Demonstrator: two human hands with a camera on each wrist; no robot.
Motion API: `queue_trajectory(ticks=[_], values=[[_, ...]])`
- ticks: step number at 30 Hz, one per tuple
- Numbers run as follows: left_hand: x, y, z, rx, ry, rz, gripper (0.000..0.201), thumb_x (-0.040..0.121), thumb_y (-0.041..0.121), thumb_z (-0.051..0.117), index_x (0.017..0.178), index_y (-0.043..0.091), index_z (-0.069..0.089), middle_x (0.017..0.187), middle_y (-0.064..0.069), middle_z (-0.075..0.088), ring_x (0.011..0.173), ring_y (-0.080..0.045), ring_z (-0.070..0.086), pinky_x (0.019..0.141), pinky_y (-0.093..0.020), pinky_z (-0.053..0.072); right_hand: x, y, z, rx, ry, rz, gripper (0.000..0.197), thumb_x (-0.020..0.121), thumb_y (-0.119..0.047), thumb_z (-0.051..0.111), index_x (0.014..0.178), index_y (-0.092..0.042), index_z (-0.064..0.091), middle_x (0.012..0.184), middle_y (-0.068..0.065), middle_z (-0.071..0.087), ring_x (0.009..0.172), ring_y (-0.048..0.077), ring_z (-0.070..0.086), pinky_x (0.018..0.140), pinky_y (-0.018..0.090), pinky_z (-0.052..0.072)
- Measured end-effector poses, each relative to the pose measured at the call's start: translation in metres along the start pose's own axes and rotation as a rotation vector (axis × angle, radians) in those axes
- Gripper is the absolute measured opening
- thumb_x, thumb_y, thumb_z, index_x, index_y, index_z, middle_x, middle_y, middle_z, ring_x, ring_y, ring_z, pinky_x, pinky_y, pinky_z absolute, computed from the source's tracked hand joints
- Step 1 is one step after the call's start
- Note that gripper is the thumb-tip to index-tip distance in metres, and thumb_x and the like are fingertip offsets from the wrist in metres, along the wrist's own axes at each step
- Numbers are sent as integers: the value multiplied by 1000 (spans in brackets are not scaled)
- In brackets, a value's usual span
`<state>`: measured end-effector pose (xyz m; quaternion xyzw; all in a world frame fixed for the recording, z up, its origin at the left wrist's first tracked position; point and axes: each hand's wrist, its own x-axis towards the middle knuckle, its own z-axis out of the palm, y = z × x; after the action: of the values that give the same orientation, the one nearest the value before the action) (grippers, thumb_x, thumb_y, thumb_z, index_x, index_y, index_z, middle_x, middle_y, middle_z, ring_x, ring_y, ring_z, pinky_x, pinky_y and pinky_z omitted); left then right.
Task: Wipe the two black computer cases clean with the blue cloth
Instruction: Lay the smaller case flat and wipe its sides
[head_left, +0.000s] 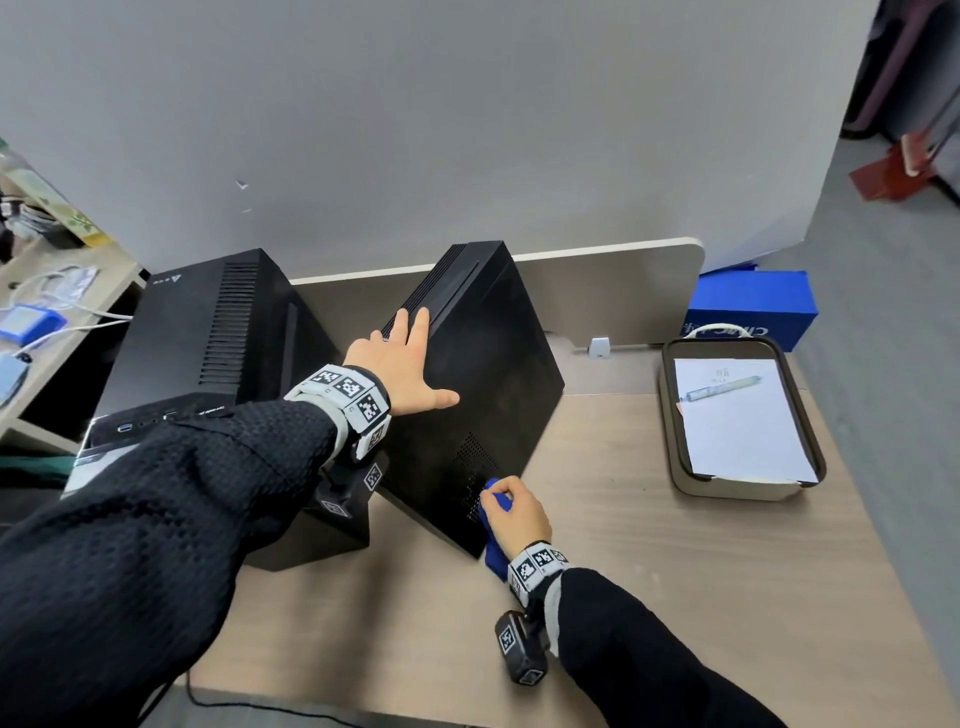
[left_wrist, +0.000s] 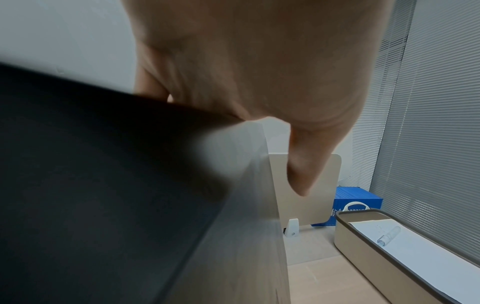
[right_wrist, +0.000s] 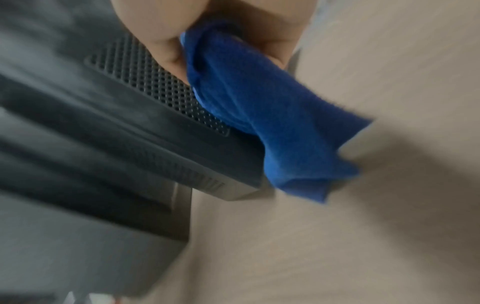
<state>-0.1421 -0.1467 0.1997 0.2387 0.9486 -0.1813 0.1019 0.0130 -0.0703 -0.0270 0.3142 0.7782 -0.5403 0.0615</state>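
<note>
- My left hand (head_left: 402, 366) lies flat, fingers spread and straight, on the upper part of the right-hand computer case (head_left: 483, 374). I judge it is there to steady the case, which stands tilted on the desk (head_left: 649, 571), while the other hand rubs.
- My right hand (head_left: 514, 506) is curled round the bunched blue cloth (head_left: 493, 525), pressing it against the case's side panel low down, near the front corner, over a patch of small vent holes.
- The second computer case (head_left: 218, 338) stands just left of the first, with neither hand on it.
- At the desk's right edge sits a tray (head_left: 670, 441) holding a sheet of paper (head_left: 737, 415) and a pen (head_left: 722, 388).
- The head view alone shows both cases and both hands together.
- The right wrist view, though blurred, shows what the head view hides: the cloth's loose tail hanging past the case's bottom edge toward the desk.
- The left wrist view shows only my palm and thumb over the case's dark edge.
</note>
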Motion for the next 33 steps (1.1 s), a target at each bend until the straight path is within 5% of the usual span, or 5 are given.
queue_trajectory(ticks=[12, 18, 23, 28, 33], values=[[3, -3, 5, -17, 19, -8, 119, 70, 84, 46, 153, 22, -12, 163, -6, -1, 142, -35, 28, 102, -47, 38, 30, -5, 8, 313, 39, 138, 40, 74, -53, 73, 66, -21, 51, 65, -5, 56, 66, 16, 57, 71, 29, 48], [3, -4, 4, -22, 21, -8, 119, 70, 85, 45, 153, 21, -12, 163, -5, -1, 142, -34, 28, 102, -47, 38, 28, 10, -3, 276, 39, 221, 16, 80, -28, 70, 84, -23, 55, 90, -1, 64, 85, 20, 61, 74, 25, 42], [4, -6, 5, -30, 26, -12, 118, 70, 85, 45, 153, 22, -12, 163, -5, -1, 142, -34, 28, 102, -47, 39, 13, -7, -5, 441, 65, 25, 18, 82, -17, 66, 98, -23, 61, 90, -11, 63, 85, 10, 61, 71, 17, 43], [6, -10, 6, -32, 29, -16, 118, 71, 85, 44, 153, 22, -11, 163, -5, -1, 142, -33, 28, 101, -47, 40, 9, -19, 3, 431, 82, -19, 8, 79, -22, 66, 81, -29, 65, 85, -12, 68, 83, 6, 63, 67, 16, 46], [6, -10, 7, -30, 47, -16, 118, 70, 86, 44, 153, 22, -10, 163, -6, 0, 141, -33, 31, 98, -46, 41, 12, -20, 6, 319, 61, 15, 19, 83, -28, 64, 100, -28, 55, 89, -11, 61, 83, 11, 60, 71, 23, 41]])
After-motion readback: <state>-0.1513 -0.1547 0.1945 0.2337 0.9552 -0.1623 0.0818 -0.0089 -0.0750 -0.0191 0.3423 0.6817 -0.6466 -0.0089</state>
